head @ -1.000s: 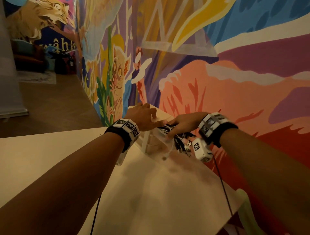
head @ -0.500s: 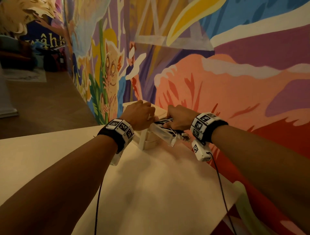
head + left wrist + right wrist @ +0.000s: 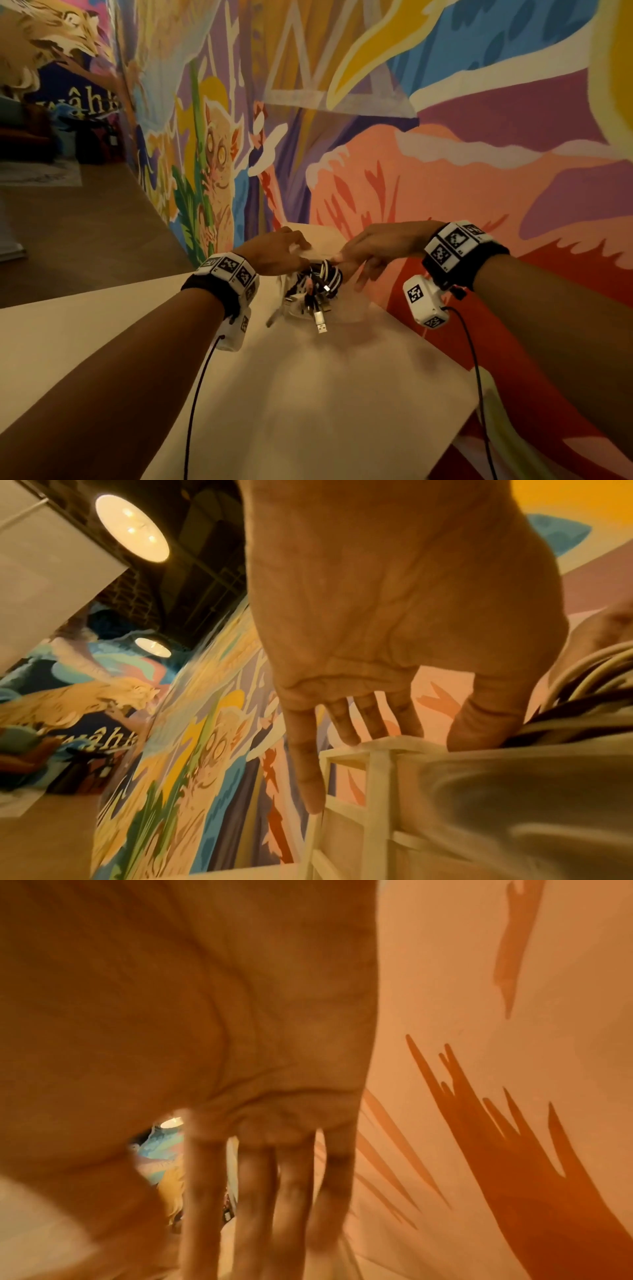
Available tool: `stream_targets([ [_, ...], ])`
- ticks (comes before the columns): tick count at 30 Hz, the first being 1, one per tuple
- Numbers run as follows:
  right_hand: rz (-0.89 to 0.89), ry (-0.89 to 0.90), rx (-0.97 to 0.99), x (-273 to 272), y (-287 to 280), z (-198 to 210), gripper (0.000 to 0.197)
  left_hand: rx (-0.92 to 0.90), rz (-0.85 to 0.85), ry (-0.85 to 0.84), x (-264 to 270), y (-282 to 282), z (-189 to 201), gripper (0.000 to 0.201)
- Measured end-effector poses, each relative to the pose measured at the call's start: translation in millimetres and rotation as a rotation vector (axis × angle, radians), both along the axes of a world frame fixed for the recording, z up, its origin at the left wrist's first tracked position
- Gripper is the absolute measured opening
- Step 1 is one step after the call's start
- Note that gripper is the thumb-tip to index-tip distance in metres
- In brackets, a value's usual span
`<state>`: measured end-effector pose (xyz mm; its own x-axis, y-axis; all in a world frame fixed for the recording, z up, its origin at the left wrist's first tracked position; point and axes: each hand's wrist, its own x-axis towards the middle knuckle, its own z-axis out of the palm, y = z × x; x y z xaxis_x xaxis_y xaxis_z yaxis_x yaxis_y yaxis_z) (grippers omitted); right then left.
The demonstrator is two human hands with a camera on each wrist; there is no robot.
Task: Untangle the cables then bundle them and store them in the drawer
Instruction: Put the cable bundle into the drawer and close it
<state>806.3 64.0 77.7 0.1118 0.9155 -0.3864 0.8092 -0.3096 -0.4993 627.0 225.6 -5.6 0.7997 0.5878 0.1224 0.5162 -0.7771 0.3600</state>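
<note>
Head view: the cable bundle (image 3: pixel 320 281), black and white coils with a USB plug (image 3: pixel 321 323) hanging off the front, sits in the clear pulled-out drawer (image 3: pixel 346 310) of a small white drawer unit (image 3: pixel 318 236) at the far corner of the desk (image 3: pixel 308 394), against the painted wall (image 3: pixel 445 171). My left hand (image 3: pixel 274 251) rests on top of the unit, I judge to keep it from sliding. My right hand (image 3: pixel 373 248) reaches over the drawer, fingers extended, fingertips at the coils, probably tucking them down so that the drawer can close.

Left wrist view: left fingers (image 3: pixel 346 723) straight and slightly spread, tips touching the unit's white frame (image 3: pixel 377 764); thumb beside the striped cables (image 3: pixel 561 696). Nothing pinched.

Right wrist view: right fingers (image 3: pixel 294 1191) straight, close together, pointing down. Blurred; the cables are hidden here, so contact can't be confirmed.

Bundle stored; the plug overhangs and may catch.
</note>
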Motion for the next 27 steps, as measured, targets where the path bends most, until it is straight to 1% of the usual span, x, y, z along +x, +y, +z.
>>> stream_targets([
  [2,-0.039,-0.266,0.15,10,7,-5,0.023,-0.057,0.008,-0.026,0,2,-3,0.057],
  [3,-0.083,-0.396,0.198,14,13,-11,0.029,-0.072,0.02,-0.042,0,1,-4,0.057],
  [4,-0.149,-0.458,0.212,16,17,-20,0.047,-0.09,0.029,-0.057,1,1,-5,0.057],
  [5,-0.236,-0.432,0.184,17,22,-29,0.068,-0.119,0.04,-0.068,1,-1,-6,0.056],
  [6,-0.336,-0.306,0.132,16,22,-35,0.086,-0.16,0.05,-0.089,2,-3,-8,0.056],
  [7,-0.401,-0.124,0.098,16,23,-43,0.092,-0.192,0.065,-0.103,2,-5,-11,0.054],
  [8,-0.439,0.079,0.078,13,20,-48,0.09,-0.202,0.068,-0.118,2,-8,-13,0.051],
  [9,-0.446,0.259,0.076,11,17,-52,0.084,-0.193,0.066,-0.122,2,-10,-15,0.048],
  [10,-0.43,0.372,0.068,6,12,-52,0.076,-0.176,0.057,-0.126,3,-12,-16,0.046],
  [11,-0.399,0.448,0.079,4,11,-55,0.063,-0.169,0.053,-0.126,4,-13,-17,0.044],
  [12,-0.377,0.478,0.077,-2,8,-55,0.048,-0.176,0.044,-0.134,5,-15,-17,0.043],
  [13,-0.381,0.482,0.087,-3,10,-57,0.041,-0.191,0.031,-0.135,6,-16,-16,0.043],
  [14,-0.396,0.457,0.077,-6,10,-55,0.044,-0.242,0.023,-0.14,7,-16,-15,0.043],
  [15,-0.418,0.4,0.05,-8,11,-55,0.052,-0.31,0.021,-0.137,7,-16,-15,0.049],
  [16,-0.443,0.328,0.033,-11,11,-55,0.057,-0.36,0.02,-0.145,6,-15,-15,0.06],
  [17,-0.453,0.259,0.036,-11,12,-57,0.055,-0.381,0.024,-0.144,7,-15,-15,0.069],
  [18,-0.475,0.213,0.046,-13,11,-59,0.053,-0.375,0.026,-0.144,7,-14,-14,0.071],
  [19,-0.49,0.205,0.066,-11,13,-64,0.056,-0.347,0.035,-0.143,9,-14,-14,0.067],
  [21,-0.519,0.279,0.131,-3,19,-75,0.071,-0.275,0.066,-0.128,15,-12,-13,0.06],
  [22,-0.516,0.275,0.172,-3,19,-77,0.065,-0.234,0.089,-0.118,18,-12,-12,0.062],
  [23,-0.486,0.201,0.202,0,18,-76,0.049,-0.181,0.12,-0.107,21,-13,-11,0.065],
  [24,-0.46,0.081,0.212,0,13,-73,0.042,-0.115,0.156,-0.114,24,-14,-11,0.068],
  [25,-0.43,-0.013,0.236,0,11,-73,0.041,-0.047,0.188,-0.131,27,-15,-11,0.072],
  [26,-0.39,-0.039,0.27,-2,8,-72,0.041,0.007,0.215,-0.143,29,-16,-12,0.074],
  [27,-0.36,-0.022,0.283,-1,8,-74,0.039,0.041,0.228,-0.147,32,-18,-11,0.074],
])
